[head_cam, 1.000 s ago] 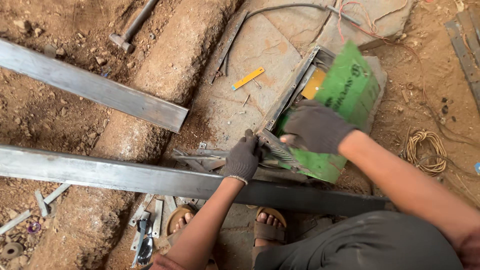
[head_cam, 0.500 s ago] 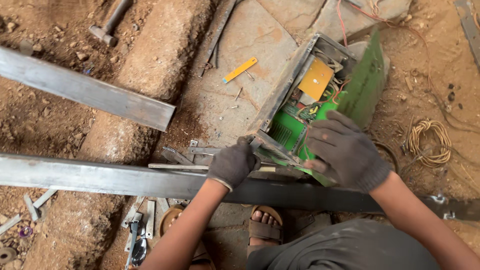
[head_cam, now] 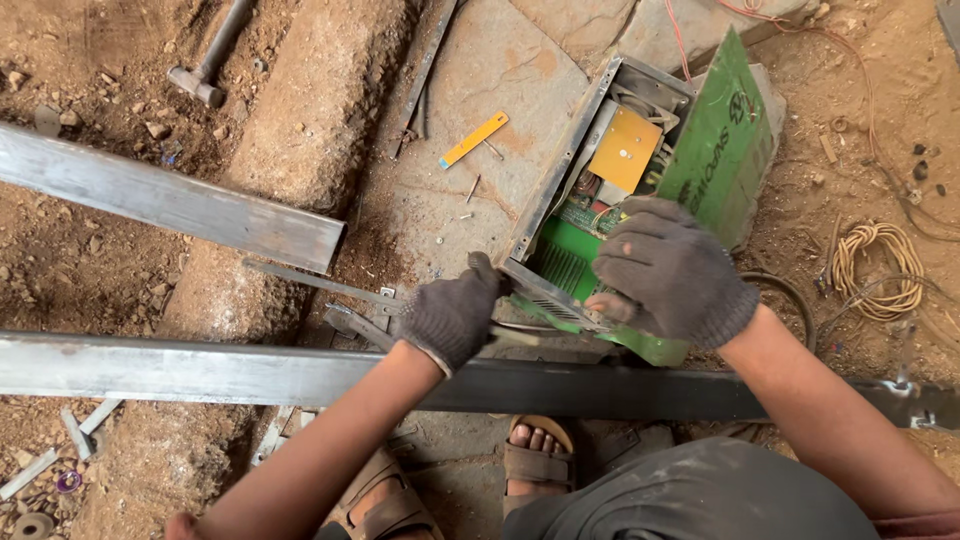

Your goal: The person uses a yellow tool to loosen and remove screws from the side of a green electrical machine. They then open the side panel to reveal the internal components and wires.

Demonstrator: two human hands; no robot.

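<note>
Head view: the gloved left hand [head_cam: 452, 318] grips the near edge of the open green machine case [head_cam: 600, 180], while the right hand [head_cam: 672, 268] curls over the circuit boards [head_cam: 575, 255] inside, where a slip could snag wiring.

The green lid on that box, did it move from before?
Yes. The green cover swung up and open, baring the circuit boards. The right hand slid off it onto the machine's near edge. The left hand stayed gripping that edge; the steel bar stayed put.
</note>
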